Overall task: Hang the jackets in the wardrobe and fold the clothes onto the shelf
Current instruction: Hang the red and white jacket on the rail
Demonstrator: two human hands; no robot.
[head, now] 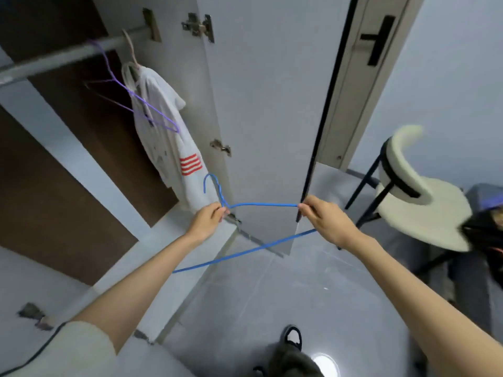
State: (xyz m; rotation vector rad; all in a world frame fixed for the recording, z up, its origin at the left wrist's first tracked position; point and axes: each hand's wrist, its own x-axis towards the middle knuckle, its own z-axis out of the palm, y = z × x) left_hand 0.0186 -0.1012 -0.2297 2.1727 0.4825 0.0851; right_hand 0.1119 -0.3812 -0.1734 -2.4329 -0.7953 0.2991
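Observation:
I hold a bare blue wire hanger [261, 204] in front of the open wardrobe. My left hand [208, 220] pinches it just below the hook. My right hand [324, 220] pinches the right shoulder corner. No garment is on it. Inside the wardrobe a white jacket [166, 137] with red stripes hangs from the metal rail [62, 57]. An empty purple hanger [130, 93] hangs on the same rail, left of the jacket and partly in front of it.
The open white wardrobe door [272, 104] stands straight ahead, edge-on. A cream chair [419, 197] with black legs is at the right, with dark clothes [487, 229] beside it. Grey tiled floor lies below, with my shoe [292, 337] on it.

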